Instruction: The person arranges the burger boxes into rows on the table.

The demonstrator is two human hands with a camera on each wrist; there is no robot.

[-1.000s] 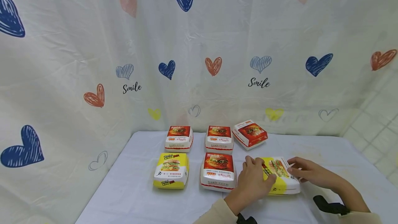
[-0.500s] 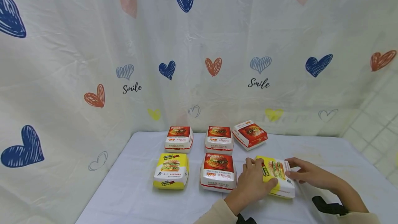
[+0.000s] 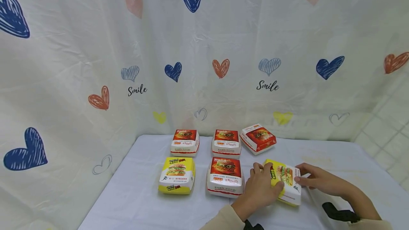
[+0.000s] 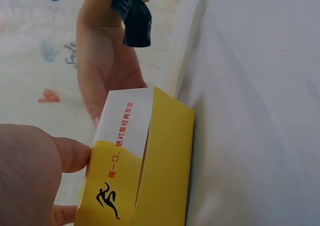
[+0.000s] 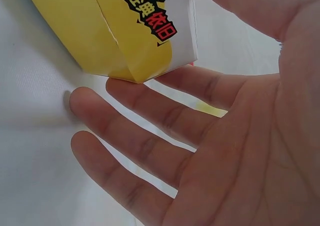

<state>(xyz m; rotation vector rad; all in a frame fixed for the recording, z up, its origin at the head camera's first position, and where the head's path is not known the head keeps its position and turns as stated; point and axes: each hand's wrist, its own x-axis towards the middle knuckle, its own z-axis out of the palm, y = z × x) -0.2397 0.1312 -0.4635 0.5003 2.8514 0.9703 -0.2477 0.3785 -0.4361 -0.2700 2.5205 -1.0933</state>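
A yellow-and-white burger box (image 3: 286,177) lies turned at an angle on the right part of the table, between both hands. My left hand (image 3: 259,190) holds its left side, thumb near the front and fingers at the back corner. At its right end, my right hand (image 3: 326,181) pinches the edge with thumb and forefinger. In the left wrist view the left thumb (image 4: 72,155) touches the edge of the box (image 4: 120,158). The right wrist view has the right hand's other fingers (image 5: 135,141) spread loosely under the box's corner (image 5: 112,41).
Another yellow burger box (image 3: 176,176) stands front left. Red-and-white burger boxes stand beside the left hand (image 3: 225,176), at back left (image 3: 185,143), at back middle (image 3: 226,144) and, turned askew, further right (image 3: 258,138). A heart-printed curtain (image 3: 204,45) hangs behind the white-covered table (image 3: 134,201).
The yellow-and-white box has turned clockwise between the hands, its right end swinging toward the front. Both hands stay on it; the other boxes keep their places.
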